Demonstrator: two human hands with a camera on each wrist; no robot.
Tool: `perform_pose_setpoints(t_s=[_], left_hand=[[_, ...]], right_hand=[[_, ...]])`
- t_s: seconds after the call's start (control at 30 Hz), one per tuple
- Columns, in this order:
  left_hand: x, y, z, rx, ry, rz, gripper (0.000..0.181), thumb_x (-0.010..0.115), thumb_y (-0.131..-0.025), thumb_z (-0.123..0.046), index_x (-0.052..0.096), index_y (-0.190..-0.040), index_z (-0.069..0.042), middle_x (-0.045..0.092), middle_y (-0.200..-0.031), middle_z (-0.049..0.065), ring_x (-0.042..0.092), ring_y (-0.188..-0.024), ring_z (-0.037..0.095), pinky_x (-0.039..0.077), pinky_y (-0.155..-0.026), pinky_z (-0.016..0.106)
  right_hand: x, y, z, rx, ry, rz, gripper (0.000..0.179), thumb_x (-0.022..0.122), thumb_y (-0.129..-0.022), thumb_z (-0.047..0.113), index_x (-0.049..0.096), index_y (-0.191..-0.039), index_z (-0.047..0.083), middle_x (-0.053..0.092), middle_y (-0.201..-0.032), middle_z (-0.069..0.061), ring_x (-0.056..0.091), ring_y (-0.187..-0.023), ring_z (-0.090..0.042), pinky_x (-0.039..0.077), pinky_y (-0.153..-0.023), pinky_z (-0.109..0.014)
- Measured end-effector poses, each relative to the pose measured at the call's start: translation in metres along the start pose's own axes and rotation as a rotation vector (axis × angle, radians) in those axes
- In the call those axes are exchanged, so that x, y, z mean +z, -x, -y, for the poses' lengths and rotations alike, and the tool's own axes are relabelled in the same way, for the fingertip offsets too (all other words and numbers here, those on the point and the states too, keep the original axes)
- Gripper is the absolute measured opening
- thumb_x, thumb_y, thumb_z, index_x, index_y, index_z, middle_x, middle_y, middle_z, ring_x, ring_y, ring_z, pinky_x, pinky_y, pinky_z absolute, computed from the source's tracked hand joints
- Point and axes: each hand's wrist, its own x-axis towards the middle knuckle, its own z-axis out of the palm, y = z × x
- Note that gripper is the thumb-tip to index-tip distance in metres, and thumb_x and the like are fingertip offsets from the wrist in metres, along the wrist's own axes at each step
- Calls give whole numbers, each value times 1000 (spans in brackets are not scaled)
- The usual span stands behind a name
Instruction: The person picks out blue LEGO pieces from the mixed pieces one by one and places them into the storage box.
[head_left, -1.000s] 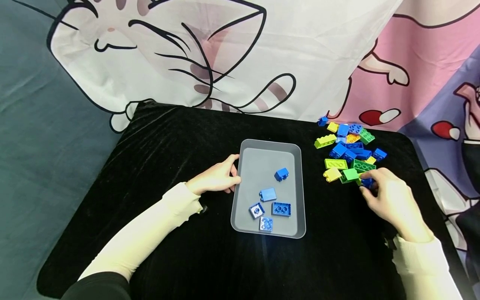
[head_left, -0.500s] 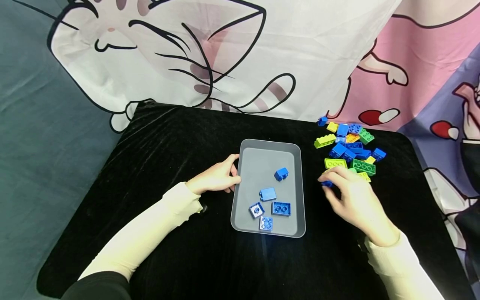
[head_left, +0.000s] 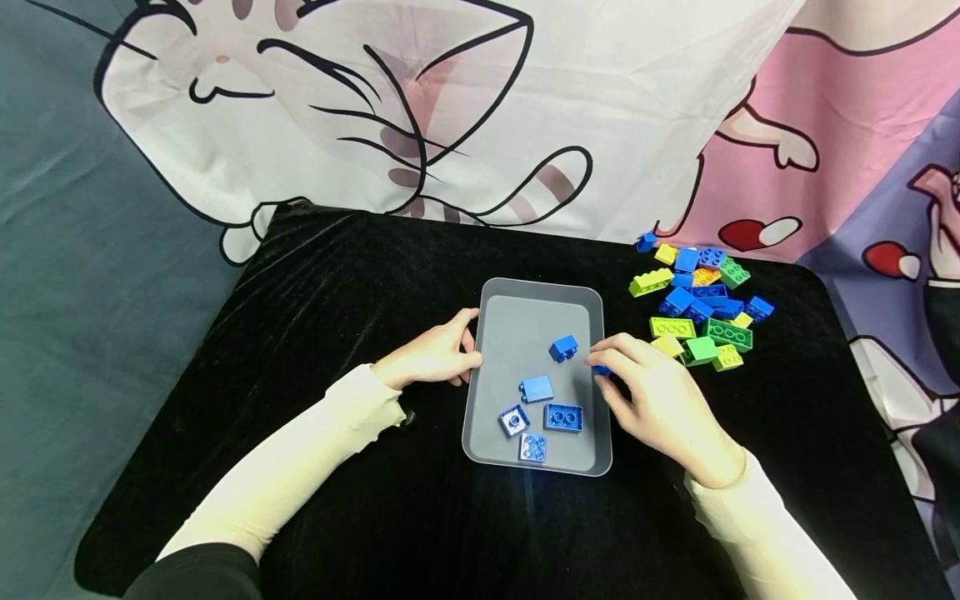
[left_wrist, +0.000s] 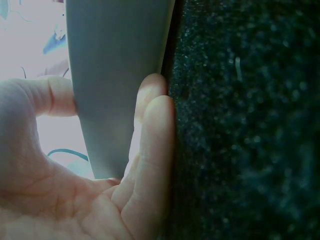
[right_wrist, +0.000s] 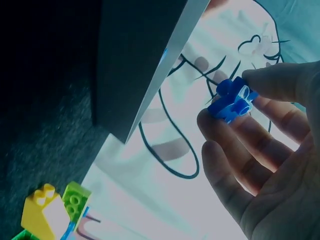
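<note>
A shallow grey tray [head_left: 521,329] lies on the black cloth with several blue toy bricks [head_left: 562,417] spread inside. The left hand [head_left: 431,357] holds its left side; in the left wrist view the thumb meets one edge of the tray wall [left_wrist: 112,75] while the fingers [left_wrist: 157,135] lie along the other, next to the cloth. Over the tray's right rim, the right hand [head_left: 667,396] pinches a small blue toy brick [right_wrist: 231,101] between thumb and fingertips, raised above the rim in the right wrist view. Most of that brick is hidden by fingers in the head view.
To the tray's right lies a loose pile of blue, green, yellow and orange bricks [head_left: 726,332]. A light green brick [head_left: 650,282] is at the pile's left edge. Behind the table hangs a printed cat curtain [head_left: 480,108].
The right hand has picked a blue brick from the front of the pile and carried it left to the tray's right rim. The left hand and tray have stayed put.
</note>
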Motion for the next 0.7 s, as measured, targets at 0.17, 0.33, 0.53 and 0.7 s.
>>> perform_pose_setpoints(t_s=[0.17, 0.33, 0.53, 0.7], left_hand=[[0, 0, 0, -3, 0, 2, 83, 62, -89, -19, 22, -162, -19, 64, -103, 7, 73, -70, 18, 63, -61, 33], [-1, 1, 0, -2, 2, -1, 83, 63, -89, -19, 22, -162, -18, 64, -103, 6, 73, -70, 17, 63, -61, 33], [0, 0, 0, -5, 3, 1, 84, 62, -90, -18, 22, -163, -18, 64, -104, 7, 73, -70, 17, 63, -60, 32], [0, -1, 1, -6, 6, -2, 84, 63, -90, -18, 22, -163, -17, 63, -104, 7, 73, -70, 17, 63, -60, 32]], right_hand=[[3, -3, 6, -9, -4, 45, 45, 82, -85, 17, 68, -128, 13, 67, -125, -6, 69, -104, -22, 62, -90, -44], [5, -1, 5, 34, -13, 132, 92, 84, -84, 40, 38, -160, 18, 43, -161, -15, 56, -136, -34, 52, -108, -55], [3, 1, -4, 77, -18, 162, 101, 86, -82, 44, 33, -163, 16, 28, -170, -15, 43, -147, -39, 42, -116, -62], [-3, -2, -11, 124, -1, 162, 97, 85, -83, 42, 34, -162, 16, 28, -170, -14, 43, -147, -41, 39, -116, -66]])
